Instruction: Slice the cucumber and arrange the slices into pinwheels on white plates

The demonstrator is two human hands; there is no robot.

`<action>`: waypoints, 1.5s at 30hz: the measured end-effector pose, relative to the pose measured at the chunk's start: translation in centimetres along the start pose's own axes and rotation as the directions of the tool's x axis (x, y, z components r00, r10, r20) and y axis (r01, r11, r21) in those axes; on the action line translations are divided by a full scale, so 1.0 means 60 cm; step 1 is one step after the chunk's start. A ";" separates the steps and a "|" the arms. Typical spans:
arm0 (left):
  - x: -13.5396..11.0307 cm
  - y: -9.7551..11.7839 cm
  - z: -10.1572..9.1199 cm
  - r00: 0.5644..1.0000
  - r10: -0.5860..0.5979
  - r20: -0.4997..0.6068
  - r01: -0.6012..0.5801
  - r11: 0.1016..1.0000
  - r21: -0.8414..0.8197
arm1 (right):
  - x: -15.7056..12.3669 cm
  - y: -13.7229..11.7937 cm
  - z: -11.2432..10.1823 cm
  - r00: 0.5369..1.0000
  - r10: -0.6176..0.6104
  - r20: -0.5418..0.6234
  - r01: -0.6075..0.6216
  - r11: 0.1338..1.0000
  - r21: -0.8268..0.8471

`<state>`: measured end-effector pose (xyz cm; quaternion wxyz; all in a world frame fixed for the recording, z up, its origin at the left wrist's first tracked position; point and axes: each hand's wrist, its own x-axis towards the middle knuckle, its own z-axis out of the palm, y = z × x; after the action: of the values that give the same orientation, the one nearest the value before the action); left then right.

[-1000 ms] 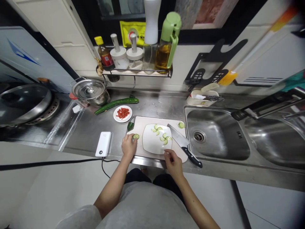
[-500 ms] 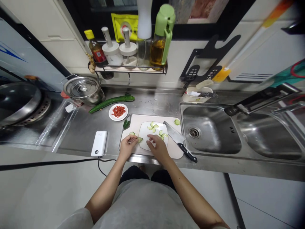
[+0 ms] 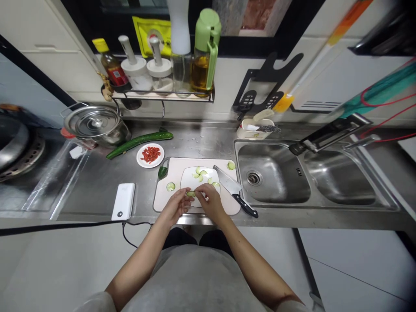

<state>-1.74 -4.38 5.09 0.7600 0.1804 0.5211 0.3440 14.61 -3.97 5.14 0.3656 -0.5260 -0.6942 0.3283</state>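
My left hand (image 3: pixel 177 203) and my right hand (image 3: pixel 209 200) meet over the near edge of a white plate (image 3: pixel 187 177), both pinching one cucumber slice (image 3: pixel 191 193) between their fingertips. The plate lies on a pale cutting board (image 3: pixel 227 204) and carries several curved cucumber pieces (image 3: pixel 199 173). A round slice (image 3: pixel 170 186) lies on the board left of the plate, another slice (image 3: pixel 231 165) at the board's far right corner. A cleaver (image 3: pixel 232 188) with a black handle rests across the board's right side.
A whole cucumber (image 3: pixel 139 143), a small dish of red bits (image 3: pixel 150 155) and a lidded steel pot (image 3: pixel 93 125) stand behind the board. A white power bank (image 3: pixel 123 207) with a cable lies at the left. A double sink (image 3: pixel 276 182) is to the right. A shelf of bottles (image 3: pixel 162 91) hangs on the wall.
My left hand lifted a cucumber slice off the board and carried it over the plate's near edge. My right hand came from the front edge to meet it. The view shifted right.
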 end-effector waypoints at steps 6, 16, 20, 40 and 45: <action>0.008 0.010 0.011 1.000 -0.006 -0.006 0.006 1.000 -0.008 | -0.013 0.019 -0.005 1.000 0.023 0.005 -0.023 0.999 0.031; 0.021 0.003 0.022 0.990 0.143 -0.003 -0.143 0.989 0.032 | -0.027 0.032 0.003 0.994 0.098 0.057 -0.103 0.989 0.101; 0.029 -0.007 0.021 0.988 0.157 0.010 -0.157 0.986 0.046 | -0.028 0.038 0.005 0.988 0.128 0.086 -0.134 0.989 0.068; 0.096 -0.033 -0.017 0.921 0.330 0.207 -0.353 0.485 0.800 | -0.018 0.072 0.018 0.893 0.305 0.331 -0.209 0.932 -0.297; 0.096 -0.027 -0.006 0.898 0.360 0.254 -0.350 0.231 0.908 | -0.017 0.074 0.022 0.884 0.323 0.339 -0.127 0.862 -0.490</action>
<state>-0.26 -1.48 0.07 0.4117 0.6967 0.5700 0.1417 15.83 -4.04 0.55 0.0369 -0.5950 -0.7444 0.3008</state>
